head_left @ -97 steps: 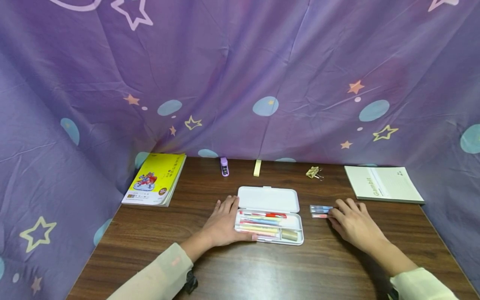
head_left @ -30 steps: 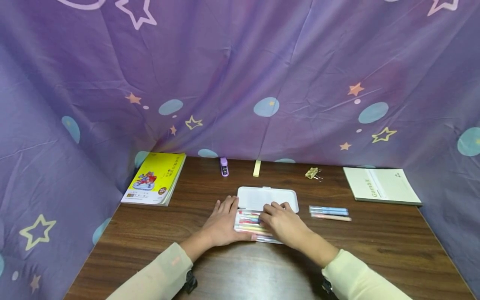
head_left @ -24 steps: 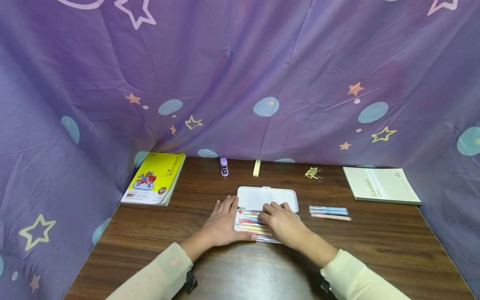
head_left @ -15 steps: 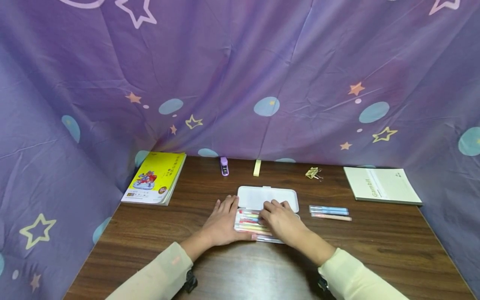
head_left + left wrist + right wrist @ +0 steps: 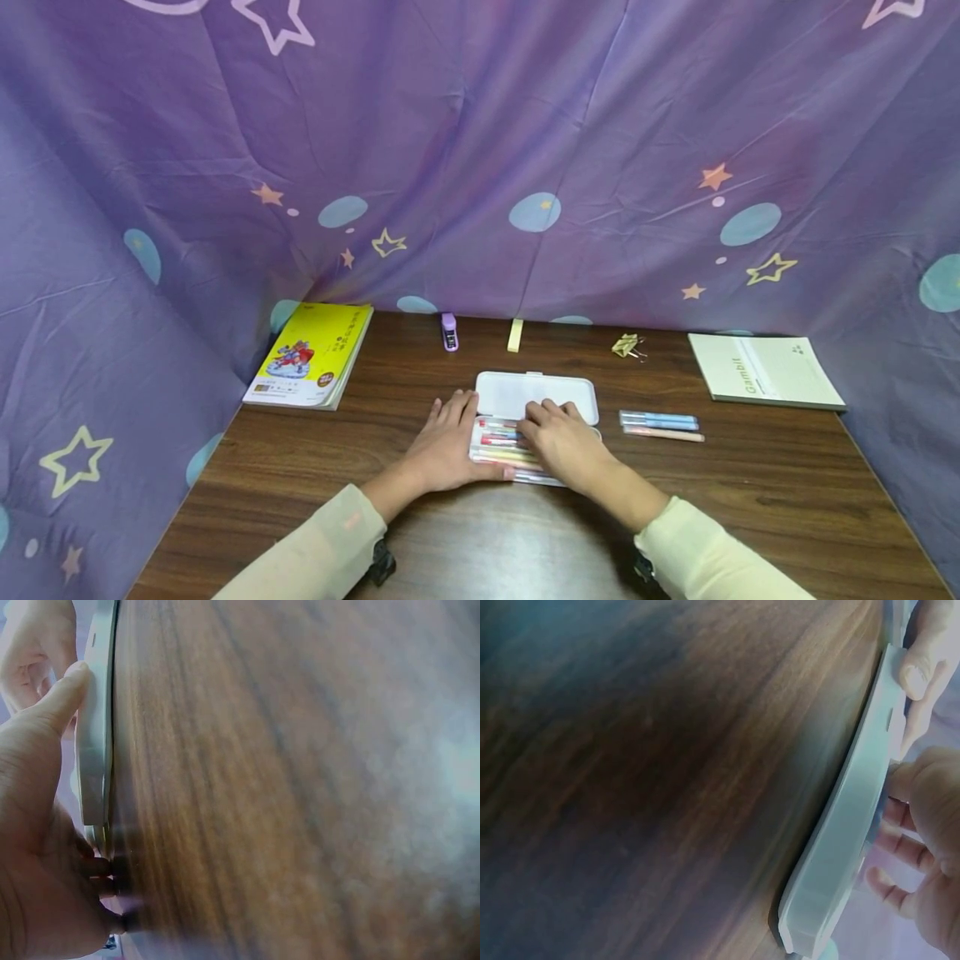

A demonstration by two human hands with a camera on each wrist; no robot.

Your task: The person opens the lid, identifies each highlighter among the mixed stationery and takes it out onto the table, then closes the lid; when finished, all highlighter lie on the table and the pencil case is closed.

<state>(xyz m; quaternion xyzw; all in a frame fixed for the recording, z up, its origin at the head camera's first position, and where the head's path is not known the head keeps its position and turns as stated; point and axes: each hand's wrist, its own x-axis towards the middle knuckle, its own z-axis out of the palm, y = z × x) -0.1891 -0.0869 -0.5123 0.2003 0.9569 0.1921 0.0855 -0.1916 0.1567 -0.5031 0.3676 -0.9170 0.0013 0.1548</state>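
Note:
In the head view a white pencil case [image 5: 536,398] lies open on the table, its lid folded back, with several pens [image 5: 506,456] in the tray. My left hand [image 5: 444,446] holds the case's left end, the thumb along its front edge and the other fingers spread at the left side. My right hand [image 5: 566,442] reaches over the tray with bent fingers and pinches a red-ended pen [image 5: 491,439]; the fingertips' exact hold is hidden. In the right wrist view its fingers dip behind the case wall [image 5: 840,840]. Two blue pens [image 5: 660,419] and a peach pen [image 5: 663,433] lie to the right.
Along the back stand a purple stapler [image 5: 449,332], a yellow strip-shaped block [image 5: 515,336] and gold binder clips [image 5: 626,345]. A yellow book [image 5: 315,354] lies at the left, a pale notebook [image 5: 765,371] at the right. A purple curtain [image 5: 450,167] encloses the table.
My right hand has left the peach pen beside the blue ones and moved left into the case. A red-ended pen there has shifted slightly just now. My left hand has stayed put.

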